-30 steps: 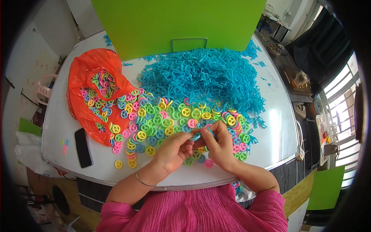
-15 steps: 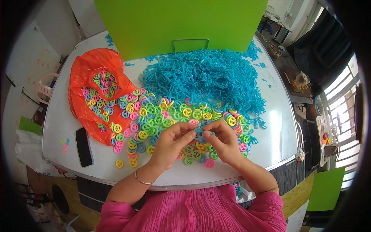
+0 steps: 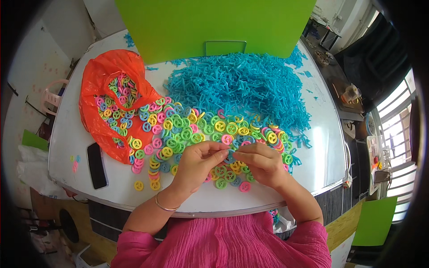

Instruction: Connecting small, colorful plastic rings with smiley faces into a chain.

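Over the near middle of the table, my left hand and my right hand meet with fingertips pinched. Between them is a small blue plastic wheel, partly hidden by the fingers. Whether a second small part is in the right fingertips cannot be made out. Under and around the hands lie many loose spoked plastic wheels in green, yellow, pink and blue. Behind these rises a big heap of small blue plastic pieces.
A red plastic bag spills more wheels at the left. Beside it lies a black phone. A tall green panel with a metal wire handle stands at the back of the white table. Tiny coloured pieces lie near the left edge.
My right hand has turned, its knuckles now facing up and its fingers folded over the blue wheel. The left hand keeps its pinch. The whole view has shifted slightly.
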`<control>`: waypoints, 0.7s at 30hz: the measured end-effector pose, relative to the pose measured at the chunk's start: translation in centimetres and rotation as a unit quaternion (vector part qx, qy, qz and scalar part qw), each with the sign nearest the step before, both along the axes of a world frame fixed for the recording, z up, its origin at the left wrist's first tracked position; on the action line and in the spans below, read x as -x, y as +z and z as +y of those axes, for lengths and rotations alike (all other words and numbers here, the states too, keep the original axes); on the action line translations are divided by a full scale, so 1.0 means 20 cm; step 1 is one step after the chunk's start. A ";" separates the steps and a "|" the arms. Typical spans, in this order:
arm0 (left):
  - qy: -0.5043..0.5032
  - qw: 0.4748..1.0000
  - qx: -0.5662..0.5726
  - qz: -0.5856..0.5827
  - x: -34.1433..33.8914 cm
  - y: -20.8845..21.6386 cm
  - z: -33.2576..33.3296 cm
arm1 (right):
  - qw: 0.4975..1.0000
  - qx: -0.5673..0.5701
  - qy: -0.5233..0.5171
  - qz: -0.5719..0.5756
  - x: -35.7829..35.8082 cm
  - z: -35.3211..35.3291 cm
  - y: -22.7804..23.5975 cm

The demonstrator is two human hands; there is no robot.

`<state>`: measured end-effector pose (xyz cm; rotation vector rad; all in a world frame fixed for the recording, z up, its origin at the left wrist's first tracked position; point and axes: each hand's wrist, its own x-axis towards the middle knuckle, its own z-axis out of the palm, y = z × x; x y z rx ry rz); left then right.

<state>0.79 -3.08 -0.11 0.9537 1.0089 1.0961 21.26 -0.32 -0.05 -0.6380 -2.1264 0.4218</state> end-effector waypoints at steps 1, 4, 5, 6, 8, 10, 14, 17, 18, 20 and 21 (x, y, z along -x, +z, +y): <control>-0.012 1.000 0.016 -0.005 0.00 0.00 0.00 | 0.999 -0.022 0.016 -0.018 -0.01 0.01 0.00; -0.027 1.000 0.014 0.002 0.00 0.00 0.00 | 0.996 -0.057 0.046 -0.058 -0.04 0.02 0.02; -0.031 0.999 -0.004 0.016 0.00 0.00 -0.01 | 0.993 -0.071 0.057 -0.079 -0.04 0.01 0.04; -0.030 0.999 -0.003 0.015 -0.01 0.00 -0.01 | 0.993 -0.069 0.058 -0.079 -0.04 0.00 0.05; 0.003 0.991 -0.077 0.107 -0.02 0.01 -0.03 | 0.981 -0.133 0.009 -0.140 -0.03 -0.02 0.07; 0.025 0.983 -0.114 0.139 -0.04 0.03 -0.05 | 0.979 -0.145 -0.003 -0.142 -0.02 -0.03 0.08; 0.082 0.919 -0.285 0.260 -0.04 0.02 -0.04 | 0.981 -0.139 -0.039 -0.127 0.00 -0.05 0.07; 0.072 0.956 -0.225 0.176 -0.04 0.02 -0.04 | 0.998 -0.010 -0.041 -0.045 -0.01 -0.05 0.02; 0.072 0.955 -0.226 0.177 -0.03 0.03 -0.03 | 0.998 -0.011 -0.041 -0.044 0.00 -0.04 0.02; 0.022 0.989 -0.132 0.055 -0.03 0.05 -0.02 | 0.999 -0.030 0.003 0.028 0.01 -0.01 0.02; 0.021 0.989 -0.132 0.055 -0.04 0.05 -0.02 | 0.999 -0.030 0.003 0.028 0.00 0.00 0.01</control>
